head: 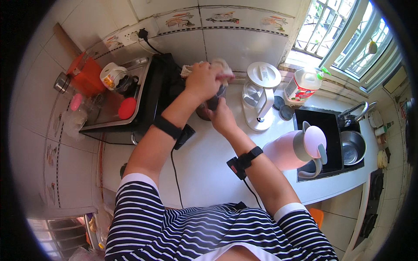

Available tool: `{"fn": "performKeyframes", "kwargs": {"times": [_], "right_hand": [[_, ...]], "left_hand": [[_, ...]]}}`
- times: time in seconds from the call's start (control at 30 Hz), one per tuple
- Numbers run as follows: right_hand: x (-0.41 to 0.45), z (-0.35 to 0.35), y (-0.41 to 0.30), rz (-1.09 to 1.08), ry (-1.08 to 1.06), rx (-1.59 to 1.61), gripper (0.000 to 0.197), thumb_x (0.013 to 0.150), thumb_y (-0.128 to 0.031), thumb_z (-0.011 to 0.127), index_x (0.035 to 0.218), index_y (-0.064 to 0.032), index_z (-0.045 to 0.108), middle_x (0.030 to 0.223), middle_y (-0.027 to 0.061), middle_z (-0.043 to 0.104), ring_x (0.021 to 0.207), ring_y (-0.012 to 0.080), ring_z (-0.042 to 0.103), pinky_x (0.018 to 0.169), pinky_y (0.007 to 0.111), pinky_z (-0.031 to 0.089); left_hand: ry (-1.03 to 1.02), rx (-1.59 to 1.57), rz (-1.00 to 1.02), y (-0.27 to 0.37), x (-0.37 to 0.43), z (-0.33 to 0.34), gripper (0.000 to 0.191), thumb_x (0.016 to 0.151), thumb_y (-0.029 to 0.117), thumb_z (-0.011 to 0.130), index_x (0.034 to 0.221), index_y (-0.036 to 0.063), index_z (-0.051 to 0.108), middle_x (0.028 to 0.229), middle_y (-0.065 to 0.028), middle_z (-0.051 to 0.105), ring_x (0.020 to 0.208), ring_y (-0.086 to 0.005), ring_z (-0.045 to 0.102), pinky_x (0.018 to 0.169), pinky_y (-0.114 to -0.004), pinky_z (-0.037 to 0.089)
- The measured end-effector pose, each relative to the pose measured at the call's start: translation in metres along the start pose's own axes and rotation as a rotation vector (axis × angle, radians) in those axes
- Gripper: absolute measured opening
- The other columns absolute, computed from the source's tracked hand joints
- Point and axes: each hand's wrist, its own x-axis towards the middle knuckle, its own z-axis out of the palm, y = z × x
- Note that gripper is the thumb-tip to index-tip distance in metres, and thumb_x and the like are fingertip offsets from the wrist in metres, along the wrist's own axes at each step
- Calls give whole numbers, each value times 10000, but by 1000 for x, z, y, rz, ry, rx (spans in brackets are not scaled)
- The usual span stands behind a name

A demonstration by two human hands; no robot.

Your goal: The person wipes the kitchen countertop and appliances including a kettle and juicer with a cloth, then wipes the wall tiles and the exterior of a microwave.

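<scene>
My left hand (203,81) grips a pale cloth (223,70), blurred and reddish at its edge, over the top of a dark, partly see-through container (213,101). Lower down, my right hand (223,119) holds that container by its side. Its exact kind cannot be told, as my hands cover much of it. Another dark, rounded item (203,112) shows just left of my right thumb; whether it is part of the same container is unclear. More pale cloth (186,71) lies behind my left hand by the wall.
Right of my hands stand a glass kettle with white lid (264,75), two dark round lids (286,112), a pump bottle (302,85) and a pink thermos jug (284,150) beside the black sink (298,122). At left, a metal tray (112,123) with kitchenware rests on a black appliance (153,94).
</scene>
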Motion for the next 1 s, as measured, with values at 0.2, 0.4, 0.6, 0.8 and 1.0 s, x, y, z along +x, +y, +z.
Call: {"fn": "performKeyframes", "kwargs": {"times": [0.2,0.4,0.6,0.8,1.0], "right_hand": [[-3,-8,-7,49,-60,-1,430,821,-223,638,1079,0,375,892,302,598,856,477,570,709,523,448],[-3,-6,-4,19,-57,-31,433,838,-232,619,1103,5,371,918,303,597,849,484,567,698,530,445],[-1,-4,3,-66,-62,-47,472,841,-250,613,1104,37,346,891,321,592,831,485,572,692,528,450],[-1,-10,-8,17,-74,-143,492,831,-264,618,1116,31,346,873,307,604,821,475,584,700,524,462],[-3,-15,-12,24,-105,-169,488,827,-268,619,1113,20,347,872,290,614,827,462,594,703,513,472]], "left_hand": [[-58,70,131,-22,39,38,261,760,321,642,987,192,658,930,-145,605,865,-364,564,794,-443,461],[-10,30,33,-1,29,31,234,752,307,650,932,159,644,985,-147,587,875,-370,551,755,-462,457],[221,28,-108,-2,-28,18,261,771,252,641,984,106,603,997,-155,568,905,-377,534,765,-466,449],[385,-77,-379,-32,-51,33,207,851,258,556,968,87,551,905,-182,561,812,-406,541,692,-491,455],[-167,-353,-489,-17,-57,-24,316,853,293,577,1036,37,547,963,-192,599,861,-343,593,723,-409,481]]}}
